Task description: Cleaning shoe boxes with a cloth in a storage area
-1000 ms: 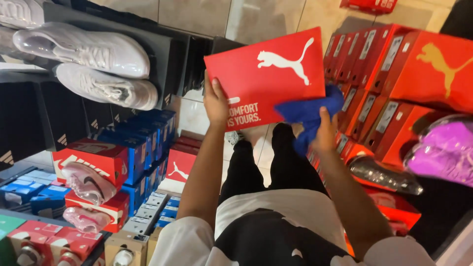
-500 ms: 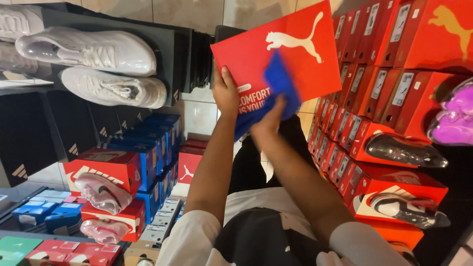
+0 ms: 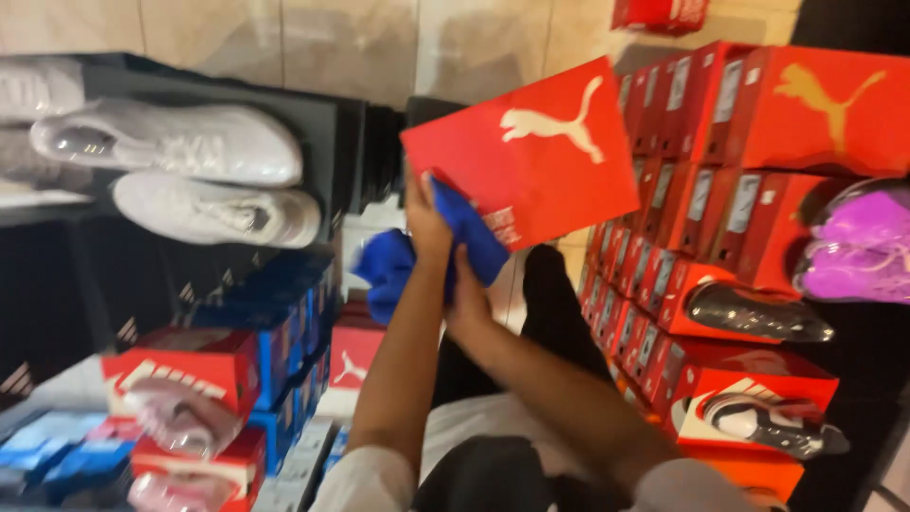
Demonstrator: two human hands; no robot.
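A red shoe-box lid (image 3: 531, 161) is held up at its lower left edge by the left hand (image 3: 424, 223), which is clamped on it, while a blue cloth (image 3: 455, 242) is pressed against the lid's lower left corner by the right hand (image 3: 467, 294), whose fingers are closed on the cloth; the two hands are kept close together, just touching. The lid is held tilted in front of the person, between white shoes (image 3: 190, 171) displayed on a black shelf to the left and stacked red boxes (image 3: 720, 123) to the right. Blue boxes (image 3: 284, 332) are stacked below the white shoes.
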